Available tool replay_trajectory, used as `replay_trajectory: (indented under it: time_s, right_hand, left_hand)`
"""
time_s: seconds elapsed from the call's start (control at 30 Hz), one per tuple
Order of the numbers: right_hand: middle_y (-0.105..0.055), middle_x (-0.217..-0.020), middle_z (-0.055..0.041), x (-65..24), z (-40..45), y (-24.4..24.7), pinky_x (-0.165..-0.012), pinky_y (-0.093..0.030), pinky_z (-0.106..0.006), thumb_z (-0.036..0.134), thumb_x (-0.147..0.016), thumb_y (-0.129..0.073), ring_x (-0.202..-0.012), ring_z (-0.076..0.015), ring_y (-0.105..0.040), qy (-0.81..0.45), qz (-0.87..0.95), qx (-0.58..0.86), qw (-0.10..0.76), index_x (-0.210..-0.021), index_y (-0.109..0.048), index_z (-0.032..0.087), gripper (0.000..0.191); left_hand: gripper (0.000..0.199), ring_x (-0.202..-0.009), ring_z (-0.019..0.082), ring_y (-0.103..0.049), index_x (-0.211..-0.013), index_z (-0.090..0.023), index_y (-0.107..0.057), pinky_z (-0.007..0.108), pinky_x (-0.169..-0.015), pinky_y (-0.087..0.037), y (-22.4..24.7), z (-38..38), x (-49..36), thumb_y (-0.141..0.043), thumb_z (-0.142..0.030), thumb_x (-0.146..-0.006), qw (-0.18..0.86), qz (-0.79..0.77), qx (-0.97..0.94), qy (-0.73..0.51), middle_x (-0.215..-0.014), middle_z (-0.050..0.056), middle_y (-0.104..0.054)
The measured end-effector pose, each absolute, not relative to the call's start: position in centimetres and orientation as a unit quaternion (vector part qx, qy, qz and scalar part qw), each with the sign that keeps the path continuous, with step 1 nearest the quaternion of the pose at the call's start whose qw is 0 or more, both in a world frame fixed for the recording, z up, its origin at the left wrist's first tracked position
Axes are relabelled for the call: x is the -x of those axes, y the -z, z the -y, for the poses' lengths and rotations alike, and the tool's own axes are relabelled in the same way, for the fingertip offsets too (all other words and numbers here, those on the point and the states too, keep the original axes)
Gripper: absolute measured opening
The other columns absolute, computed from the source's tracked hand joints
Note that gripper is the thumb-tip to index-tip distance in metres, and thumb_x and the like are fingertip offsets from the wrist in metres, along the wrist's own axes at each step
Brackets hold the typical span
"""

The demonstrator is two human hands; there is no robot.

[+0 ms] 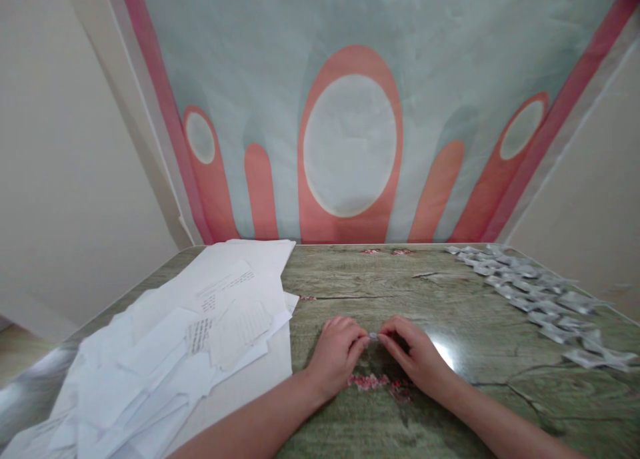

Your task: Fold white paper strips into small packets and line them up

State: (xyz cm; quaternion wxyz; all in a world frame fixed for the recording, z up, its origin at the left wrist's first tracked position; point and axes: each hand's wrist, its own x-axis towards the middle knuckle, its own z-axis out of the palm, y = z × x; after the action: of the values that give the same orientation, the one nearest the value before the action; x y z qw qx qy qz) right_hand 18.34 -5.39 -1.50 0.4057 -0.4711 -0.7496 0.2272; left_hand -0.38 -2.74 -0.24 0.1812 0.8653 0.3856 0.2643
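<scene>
While hands (338, 349) pinch a pale sliver (373, 336), overlapping papers (155, 352); wood-grained tabletop (360, 275)

Through my single view, worn at head height, I look forward and down over the table (360, 279), close to the left hand (336, 352) and right hand (417, 355), facing the far patterned backdrop (350, 145).

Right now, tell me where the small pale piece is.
In the head view, the small pale piece is right of centre in the lower half, held between the fingertips of the left hand and right hand, beyond the red flower print.
</scene>
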Motion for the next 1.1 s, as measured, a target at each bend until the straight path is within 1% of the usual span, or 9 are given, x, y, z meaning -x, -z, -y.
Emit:
replay_trajectory:
  time_s: [0.23,0.33,0.4,0.47,0.6,0.87,1.1]
  right_hand:
    - [-0.053,-0.076,-0.0007,-18.55,5.14,1.62,-0.067,-0.041,-0.028,0.020,-0.087,-0.046,-0.074,-0.0161,-0.050,-0.227,0.770,0.461,0.379,-0.081,-0.052,0.021,0.009]
    - [-0.053,-0.077,-0.0015,-18.48,5.15,1.67,-0.068,-0.042,-0.029,0.019,-0.087,-0.044,-0.075,-0.0169,-0.050,-0.210,0.777,0.462,0.373,-0.082,-0.051,0.021,0.009]
    - [-0.054,-0.078,-0.0023,-18.42,5.20,1.72,-0.069,-0.042,-0.031,0.019,-0.087,-0.043,-0.075,-0.0175,-0.050,-0.195,0.782,0.464,0.368,-0.081,-0.050,0.021,0.010]
    - [-0.054,-0.078,-0.0029,-18.39,5.25,1.79,-0.068,-0.042,-0.031,0.018,-0.088,-0.042,-0.075,-0.0180,-0.050,-0.182,0.786,0.466,0.364,-0.080,-0.049,0.021,0.011]
    - [-0.054,-0.078,-0.0035,-18.40,5.27,1.98,-0.067,-0.042,-0.032,0.018,-0.088,-0.041,-0.076,-0.0186,-0.050,-0.173,0.792,0.461,0.360,-0.081,-0.049,0.021,0.011]
    - [-0.055,-0.078,-0.0040,-18.26,5.29,1.90,-0.068,-0.043,-0.032,0.018,-0.087,-0.043,-0.076,-0.0187,-0.051,-0.161,0.811,0.454,0.332,-0.081,-0.051,0.020,0.011]
    - [-0.058,-0.080,-0.0040,-18.33,5.24,1.96,-0.071,-0.043,-0.032,0.021,-0.088,-0.046,-0.079,-0.0188,-0.053,-0.156,0.821,0.440,0.327,-0.084,-0.058,0.021,0.012]
  left_hand:
    - [0.018,-0.086,0.017,-0.049,-0.081,-0.021,-0.059,0.031,-0.080,-0.034,0.32,2.73,0.44,-0.046,-0.029,-0.090,0.186,-0.378,-0.872,-0.249,-0.082,0.000,-0.058]
    - [0.012,-0.089,0.018,-0.050,-0.090,-0.023,-0.060,0.031,-0.081,-0.034,0.12,2.89,0.44,-0.050,-0.030,-0.088,0.199,-0.379,-0.866,-0.258,-0.087,0.001,-0.059]
    - [0.014,-0.092,0.019,-0.049,-0.096,-0.022,-0.058,0.031,-0.083,-0.035,-0.08,2.95,0.45,-0.052,-0.030,-0.087,0.210,-0.386,-0.854,-0.279,-0.093,0.002,-0.059]
    - [0.012,-0.092,0.019,-0.049,-0.094,-0.020,-0.057,0.031,-0.083,-0.035,-0.26,2.94,0.47,-0.051,-0.028,-0.087,0.217,-0.392,-0.844,-0.295,-0.093,0.003,-0.058]
    - [0.007,-0.088,0.018,-0.050,-0.085,-0.020,-0.058,0.031,-0.081,-0.035,-0.30,2.85,0.47,-0.053,-0.025,-0.086,0.217,-0.388,-0.849,-0.287,-0.087,0.002,-0.057]
    - [0.003,-0.088,0.019,-0.049,-0.082,-0.021,-0.060,0.031,-0.080,-0.034,0.30,2.84,0.43,-0.058,-0.024,-0.082,0.201,-0.394,-0.857,-0.263,-0.084,0.001,-0.057]
    - [0.005,-0.088,0.020,-0.049,-0.081,-0.021,-0.061,0.032,-0.079,-0.035,0.15,2.94,0.44,-0.057,-0.023,-0.082,0.204,-0.392,-0.859,-0.259,-0.085,0.003,-0.058]
